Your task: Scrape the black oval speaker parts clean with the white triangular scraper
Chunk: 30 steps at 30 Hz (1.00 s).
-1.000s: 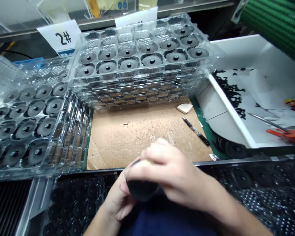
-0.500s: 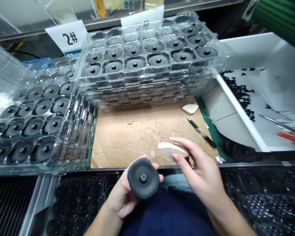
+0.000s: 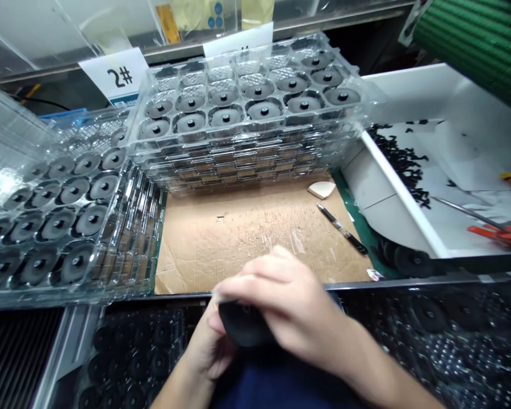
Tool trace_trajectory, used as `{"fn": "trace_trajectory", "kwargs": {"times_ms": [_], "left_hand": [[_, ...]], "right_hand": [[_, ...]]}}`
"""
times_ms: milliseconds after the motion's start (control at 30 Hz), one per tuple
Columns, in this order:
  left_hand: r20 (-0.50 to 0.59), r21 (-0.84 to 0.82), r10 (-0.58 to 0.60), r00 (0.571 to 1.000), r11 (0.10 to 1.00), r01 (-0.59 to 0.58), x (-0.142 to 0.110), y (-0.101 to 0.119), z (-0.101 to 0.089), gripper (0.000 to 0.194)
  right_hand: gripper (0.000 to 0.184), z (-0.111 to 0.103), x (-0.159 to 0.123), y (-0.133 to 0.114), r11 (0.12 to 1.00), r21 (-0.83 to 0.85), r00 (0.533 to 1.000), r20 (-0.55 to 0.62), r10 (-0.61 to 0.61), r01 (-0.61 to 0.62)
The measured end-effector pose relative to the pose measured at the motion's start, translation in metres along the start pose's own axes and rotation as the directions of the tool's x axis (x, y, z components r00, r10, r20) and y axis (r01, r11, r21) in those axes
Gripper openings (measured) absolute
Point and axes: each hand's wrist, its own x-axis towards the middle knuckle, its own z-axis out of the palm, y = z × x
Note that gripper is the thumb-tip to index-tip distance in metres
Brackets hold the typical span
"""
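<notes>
My left hand (image 3: 206, 341) cradles a black rubbery disc (image 3: 242, 324) in front of my body. My right hand (image 3: 276, 298) curls over the top of the disc and covers most of its face. Anything inside those fingers is hidden. A white wedge of foam or cloth (image 3: 321, 190) lies on the brown cardboard sheet (image 3: 238, 238), well beyond both hands. Next to it lies a black pen (image 3: 343, 229).
Stacked clear trays (image 3: 238, 165) holding dark discs stand behind the cardboard, with another stack (image 3: 68, 199) to the left. A white bin (image 3: 402, 193) of small black parts stands right. Dark-filled trays (image 3: 451, 335) lie low on both sides of me.
My right hand has moved left over the disc, hiding its face and the white wedge it held. The disc no longer faces me with its hub showing.
</notes>
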Motion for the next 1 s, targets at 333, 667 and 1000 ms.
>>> {"fn": "trace_trajectory", "kwargs": {"times_ms": [333,667,1000], "left_hand": [[0.362,-0.259,-0.115,0.925,0.941,0.218,0.004,0.006,-0.019,0.054],[0.487,-0.299,-0.114,0.866,0.910,0.288,0.008,0.001,-0.019,0.057],[0.489,0.046,-0.148,0.859,0.988,0.145,0.007,0.011,-0.015,0.061]], "right_hand": [[0.026,0.028,-0.068,0.071,0.733,0.203,0.740,-0.050,0.670,-0.650],[0.042,0.064,-0.063,0.099,0.753,0.237,0.738,-0.164,0.654,-0.615],[0.071,0.024,-0.062,0.012,0.954,0.184,0.969,-0.028,0.247,-0.238]]}}
